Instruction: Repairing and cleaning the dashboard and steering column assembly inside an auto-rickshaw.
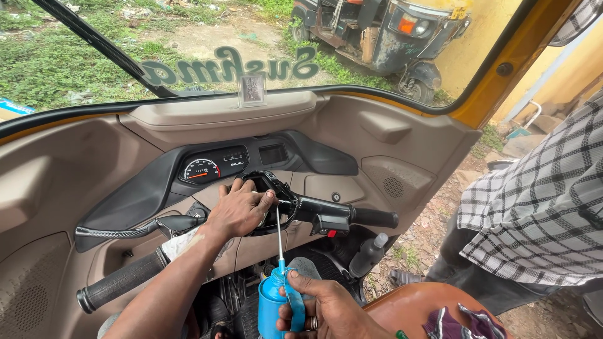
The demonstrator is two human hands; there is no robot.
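Observation:
My left hand (240, 209) rests on the middle of a three-wheeler's black handlebar (326, 215), fingers curled over the top of the steering head. My right hand (326, 309) grips a blue oil can (271, 302) low in the frame, a ring on one finger. The can's thin metal spout (279, 233) rises straight up, its tip touching the handlebar joint just beside my left fingertips. A pale cloth strip (181, 242) is wrapped on the bar near my left wrist.
A speedometer (201, 170) sits in the beige dashboard (75, 182). The left grip (119, 281) and lever (125, 230) jut toward me. A plastic bottle (369, 251) stands by the floor. A person in a checked shirt (540, 201) stands at the right opening. Another three-wheeler (383, 34) is parked outside.

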